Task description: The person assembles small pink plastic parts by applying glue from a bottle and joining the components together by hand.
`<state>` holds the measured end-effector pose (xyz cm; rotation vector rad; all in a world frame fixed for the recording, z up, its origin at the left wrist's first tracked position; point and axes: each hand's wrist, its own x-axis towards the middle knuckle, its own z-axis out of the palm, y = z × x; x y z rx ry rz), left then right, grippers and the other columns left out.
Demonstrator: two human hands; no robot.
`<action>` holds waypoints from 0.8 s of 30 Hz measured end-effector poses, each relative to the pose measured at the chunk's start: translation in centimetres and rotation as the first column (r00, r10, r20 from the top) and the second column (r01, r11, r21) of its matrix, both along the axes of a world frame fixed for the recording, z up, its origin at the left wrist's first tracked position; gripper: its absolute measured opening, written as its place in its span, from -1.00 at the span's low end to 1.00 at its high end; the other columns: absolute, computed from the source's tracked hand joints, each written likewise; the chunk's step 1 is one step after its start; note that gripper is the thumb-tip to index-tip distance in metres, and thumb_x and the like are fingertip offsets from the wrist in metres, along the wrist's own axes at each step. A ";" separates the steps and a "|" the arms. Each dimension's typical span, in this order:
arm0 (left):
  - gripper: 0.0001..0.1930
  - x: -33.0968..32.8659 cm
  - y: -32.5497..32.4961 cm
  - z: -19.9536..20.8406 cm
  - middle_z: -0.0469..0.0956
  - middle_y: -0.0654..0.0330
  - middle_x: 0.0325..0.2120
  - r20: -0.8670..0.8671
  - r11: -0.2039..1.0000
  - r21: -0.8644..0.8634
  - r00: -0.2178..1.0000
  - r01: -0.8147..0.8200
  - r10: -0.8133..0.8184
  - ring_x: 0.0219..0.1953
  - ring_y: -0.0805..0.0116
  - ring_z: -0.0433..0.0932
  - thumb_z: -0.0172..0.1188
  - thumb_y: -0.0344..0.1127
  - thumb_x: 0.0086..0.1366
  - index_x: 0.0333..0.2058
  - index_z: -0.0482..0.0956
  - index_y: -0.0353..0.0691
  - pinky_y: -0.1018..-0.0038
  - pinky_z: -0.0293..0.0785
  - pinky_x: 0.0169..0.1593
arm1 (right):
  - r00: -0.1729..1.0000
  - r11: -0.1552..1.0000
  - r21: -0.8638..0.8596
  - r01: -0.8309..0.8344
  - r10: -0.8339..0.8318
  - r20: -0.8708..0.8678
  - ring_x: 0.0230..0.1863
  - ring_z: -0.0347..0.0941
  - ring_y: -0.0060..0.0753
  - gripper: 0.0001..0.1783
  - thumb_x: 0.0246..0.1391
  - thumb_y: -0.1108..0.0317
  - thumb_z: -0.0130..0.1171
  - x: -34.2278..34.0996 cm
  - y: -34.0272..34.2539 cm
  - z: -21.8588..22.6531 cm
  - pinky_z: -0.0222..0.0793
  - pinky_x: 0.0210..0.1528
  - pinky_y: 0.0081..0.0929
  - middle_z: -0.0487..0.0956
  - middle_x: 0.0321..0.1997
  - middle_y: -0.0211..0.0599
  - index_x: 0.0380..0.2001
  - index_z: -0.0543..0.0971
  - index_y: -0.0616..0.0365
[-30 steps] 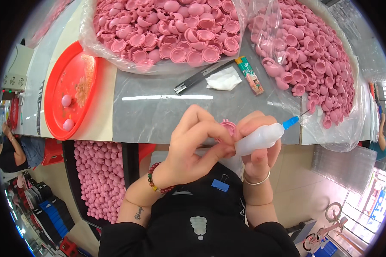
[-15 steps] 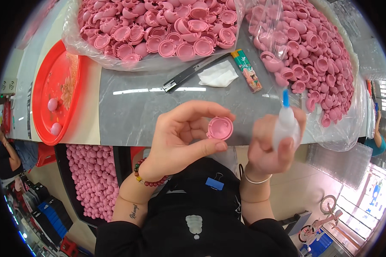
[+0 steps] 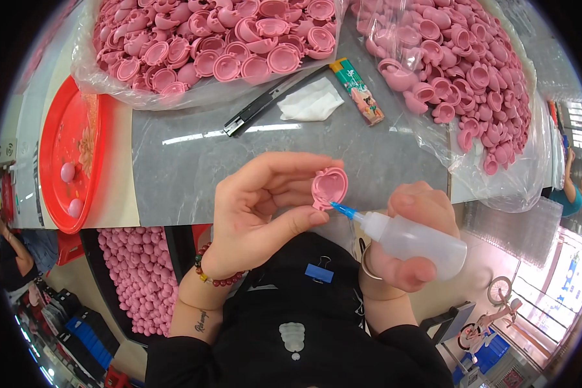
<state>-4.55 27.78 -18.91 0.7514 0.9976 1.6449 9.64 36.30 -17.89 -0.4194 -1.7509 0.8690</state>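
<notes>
While left hand arches, right hand wraps bottle.

hands: 2 | bottle: 1 | held shell: 1 | tray: 1 | tray balls: 2 | shell bags: 2 | tissue: 1 | bin: 1 | clip: 1
</notes>
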 end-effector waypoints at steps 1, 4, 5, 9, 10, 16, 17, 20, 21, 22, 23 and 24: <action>-0.54 0.0 0.0 0.0 0.39 -0.18 -0.15 0.005 1.000 -0.005 1.000 0.003 -0.003 -0.14 0.26 0.46 0.18 -0.64 -0.07 -0.13 0.28 -0.46 0.47 0.43 -0.08 | 1.000 1.000 0.001 0.001 -0.001 0.001 -0.68 0.29 -0.44 -0.31 -0.08 -0.25 -0.05 0.0 0.0 0.0 0.15 -0.68 -0.59 0.50 -0.58 -0.29 -0.48 0.52 0.32; -0.55 0.0 -0.1 -0.1 0.39 -0.18 -0.15 0.013 1.000 0.001 1.000 0.003 -0.003 -0.14 0.26 0.46 0.18 -0.65 -0.07 -0.13 0.28 -0.46 0.47 0.43 -0.08 | 1.000 1.000 0.016 -0.010 0.010 0.012 -0.69 0.28 -0.45 -0.32 -0.06 -0.23 -0.06 0.0 -0.1 -0.1 0.15 -0.68 -0.59 0.49 -0.58 -0.29 -0.46 0.52 0.32; -0.55 -0.1 -0.1 -0.1 0.39 -0.18 -0.15 0.013 1.000 0.001 1.000 0.002 -0.002 -0.14 0.26 0.46 0.18 -0.65 -0.07 -0.13 0.28 -0.46 0.47 0.43 -0.08 | 1.000 1.000 -0.007 0.004 -0.004 -0.005 -0.68 0.29 -0.45 -0.32 -0.06 -0.23 -0.06 0.2 -0.2 -0.1 0.16 -0.67 -0.59 0.50 -0.57 -0.28 -0.46 0.52 0.32; -0.59 -0.1 -0.1 -0.4 0.42 -0.01 -0.15 0.007 0.998 0.063 0.999 0.031 -0.032 -0.13 0.33 0.45 0.11 -0.69 -0.01 -0.12 0.32 -0.46 0.48 0.41 -0.06 | 0.993 1.000 0.012 0.020 -0.019 -0.112 -0.70 0.05 -0.58 -0.26 -0.03 -0.24 -0.16 -0.1 0.1 -0.6 -0.13 -0.69 -0.62 0.21 -0.65 -0.37 -0.44 0.46 0.40; -0.59 -0.1 -0.1 -0.4 0.41 -0.01 -0.14 0.004 0.997 0.073 0.999 0.032 -0.033 -0.13 0.33 0.45 0.10 -0.69 -0.01 -0.12 0.32 -0.46 0.48 0.41 -0.06 | 0.994 1.000 0.013 0.022 -0.020 -0.112 -0.70 0.05 -0.58 -0.26 -0.03 -0.24 -0.16 -0.2 0.0 -0.6 -0.13 -0.69 -0.62 0.21 -0.65 -0.37 -0.44 0.46 0.40; -0.57 -0.2 -0.1 -0.2 0.39 -0.18 -0.15 0.005 0.999 0.033 1.000 0.017 -0.017 -0.13 0.25 0.45 0.16 -0.67 -0.07 -0.15 0.30 -0.48 0.43 0.40 -0.05 | 0.999 0.999 0.027 0.043 -0.042 -0.030 -0.68 0.04 -0.60 -0.27 -0.02 -0.22 -0.15 -0.6 0.1 -0.9 -0.17 -0.69 -0.64 0.19 -0.63 -0.40 -0.41 0.45 0.43; -0.57 -0.1 -0.1 -0.2 0.39 -0.18 -0.15 0.005 0.999 0.034 1.000 0.016 -0.016 -0.13 0.25 0.45 0.16 -0.67 -0.07 -0.15 0.30 -0.48 0.43 0.40 -0.05 | 0.998 0.999 0.008 0.049 -0.048 -0.039 -0.68 0.03 -0.60 -0.27 -0.02 -0.21 -0.15 -0.4 0.1 -0.8 -0.18 -0.69 -0.64 0.18 -0.63 -0.41 -0.41 0.45 0.42; -0.57 -0.1 0.0 -0.2 0.39 -0.18 -0.16 -0.019 0.999 0.041 1.000 0.013 -0.012 -0.13 0.25 0.45 0.16 -0.67 -0.07 -0.16 0.31 -0.49 0.43 0.41 -0.06 | 0.994 0.996 -0.028 0.079 -0.081 -0.073 -0.68 0.02 -0.60 -0.28 -0.02 -0.21 -0.16 -0.1 0.1 -0.8 -0.20 -0.68 -0.64 0.17 -0.63 -0.42 -0.41 0.45 0.42; -0.58 -0.1 0.0 -0.1 0.40 -0.18 -0.16 -0.028 0.999 0.038 1.000 0.012 -0.011 -0.13 0.24 0.46 0.16 -0.67 -0.08 -0.16 0.32 -0.49 0.42 0.41 -0.06 | 0.990 0.994 -0.045 0.104 -0.108 -0.096 -0.68 0.01 -0.61 -0.29 -0.01 -0.20 -0.16 -0.1 0.2 -0.8 -0.21 -0.68 -0.64 0.16 -0.63 -0.42 -0.41 0.45 0.42; -0.58 -0.1 0.0 -0.1 0.40 -0.18 -0.17 -0.038 0.999 0.035 0.999 0.011 -0.010 -0.13 0.24 0.46 0.17 -0.67 -0.08 -0.16 0.32 -0.49 0.42 0.41 -0.06 | 0.990 0.994 -0.046 0.103 -0.107 -0.097 -0.68 0.01 -0.61 -0.29 -0.01 -0.20 -0.16 -0.1 0.2 -0.8 -0.21 -0.68 -0.64 0.16 -0.63 -0.42 -0.41 0.45 0.42; -0.58 -0.1 0.0 -0.1 0.40 -0.18 -0.17 -0.035 0.999 0.038 0.999 0.013 -0.012 -0.13 0.24 0.46 0.17 -0.67 -0.08 -0.16 0.32 -0.49 0.42 0.41 -0.06 | 0.988 0.990 -0.051 0.129 -0.132 -0.079 -0.68 0.01 -0.60 -0.29 -0.01 -0.19 -0.16 -0.2 0.2 -0.8 -0.21 -0.67 -0.63 0.17 -0.64 -0.42 -0.42 0.45 0.43; -0.57 -0.1 -0.1 -0.2 0.40 -0.18 -0.17 -0.029 0.999 0.041 0.999 0.015 -0.013 -0.13 0.24 0.46 0.17 -0.67 -0.08 -0.16 0.32 -0.49 0.42 0.41 -0.06 | 0.986 0.986 -0.055 0.154 -0.158 -0.061 -0.68 0.00 -0.60 -0.30 0.00 -0.17 -0.17 -0.4 0.2 -0.8 -0.21 -0.67 -0.63 0.17 -0.65 -0.41 -0.44 0.45 0.44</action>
